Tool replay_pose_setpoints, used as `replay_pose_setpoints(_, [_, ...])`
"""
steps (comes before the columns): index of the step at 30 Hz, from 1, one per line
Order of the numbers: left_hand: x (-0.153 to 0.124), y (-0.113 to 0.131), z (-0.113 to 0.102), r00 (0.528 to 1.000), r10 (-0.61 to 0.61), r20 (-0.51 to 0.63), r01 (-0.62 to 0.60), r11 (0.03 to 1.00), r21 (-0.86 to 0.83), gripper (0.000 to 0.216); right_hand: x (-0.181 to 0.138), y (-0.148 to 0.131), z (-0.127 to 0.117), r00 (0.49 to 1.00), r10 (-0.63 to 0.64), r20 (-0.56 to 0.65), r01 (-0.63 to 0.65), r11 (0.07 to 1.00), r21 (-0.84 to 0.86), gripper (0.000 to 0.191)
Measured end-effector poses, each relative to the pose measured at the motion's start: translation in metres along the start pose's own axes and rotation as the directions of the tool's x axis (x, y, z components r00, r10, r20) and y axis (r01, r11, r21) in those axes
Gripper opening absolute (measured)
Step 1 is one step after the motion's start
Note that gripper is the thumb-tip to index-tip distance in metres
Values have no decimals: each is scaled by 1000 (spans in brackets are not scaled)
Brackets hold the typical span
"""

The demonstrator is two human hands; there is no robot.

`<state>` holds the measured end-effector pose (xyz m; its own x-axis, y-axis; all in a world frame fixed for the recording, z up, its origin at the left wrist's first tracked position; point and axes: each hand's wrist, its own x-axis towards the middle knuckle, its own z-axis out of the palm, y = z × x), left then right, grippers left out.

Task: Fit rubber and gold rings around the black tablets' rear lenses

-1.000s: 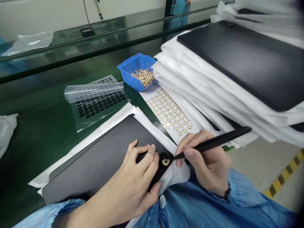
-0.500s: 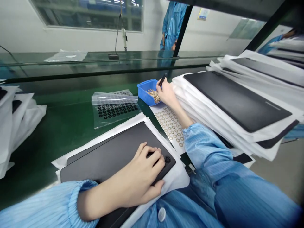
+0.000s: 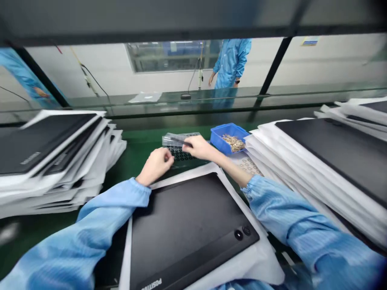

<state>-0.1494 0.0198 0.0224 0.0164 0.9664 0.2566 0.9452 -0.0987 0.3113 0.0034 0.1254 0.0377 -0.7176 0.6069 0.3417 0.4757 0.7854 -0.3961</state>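
A black tablet back cover (image 3: 187,225) lies on white wrapping in front of me, its two camera holes at the near right corner. Both my arms reach past it to a clear sheet of small black rings (image 3: 181,151) on the green belt. My left hand (image 3: 155,164) rests on the sheet's near left edge, fingers curled down onto it. My right hand (image 3: 198,147) is closed around black tweezers (image 3: 181,140), whose tip points left over the sheet.
A blue tray (image 3: 227,136) of tan rings stands right of the sheet, with a white sheet of tan rings (image 3: 249,164) below it. Stacks of wrapped black covers (image 3: 335,161) fill the right side and another stack (image 3: 51,157) the left. A person in blue (image 3: 231,62) stands beyond the belt.
My right hand left the blue tray and moved left to the black ring sheet. My left hand came off the cover's corner and went forward to the sheet. The view tilted up.
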Motion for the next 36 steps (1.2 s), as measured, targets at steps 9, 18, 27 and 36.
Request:
replay_pose_setpoints(9, [20, -66, -5, 866, -390, 314, 430, 900, -66, 42, 9, 6, 57, 980, -26, 199, 17, 999, 51, 20])
replay_pose_setpoints(18, [22, -47, -5, 782, -439, 443, 601, 721, -345, 43, 7, 9, 58, 993, 12, 117, -29, 988, 149, 27])
replay_pose_setpoints(27, [32, -52, 25, 841, -386, 379, 536, 690, -486, 22, 6, 7, 54, 997, 76, -4, -73, 977, 198, 22])
replay_pose_setpoints(36, [29, -51, 28, 862, -343, 374, 500, 702, -507, 27, 12, 9, 58, 1000, 26, -4, -24, 969, 244, 13])
